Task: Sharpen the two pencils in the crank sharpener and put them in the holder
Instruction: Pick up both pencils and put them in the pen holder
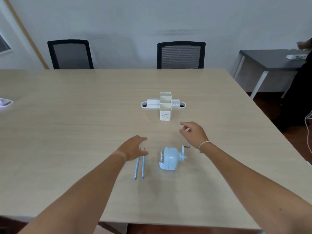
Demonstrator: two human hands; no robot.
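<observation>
Beige table (67,115), L hand (133,147) fingers loose over 2 pencils (143,163), R hand (194,132) fingers apart.

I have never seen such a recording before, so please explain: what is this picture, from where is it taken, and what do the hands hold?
There is no machine here. A camera worn on a person's head looks down at their bare hands over a wooden table. The left hand hovers open above two blue pencils. The right hand is open beyond a light blue crank sharpener. Farther away stands a white holder. Neither hand holds anything.
</observation>
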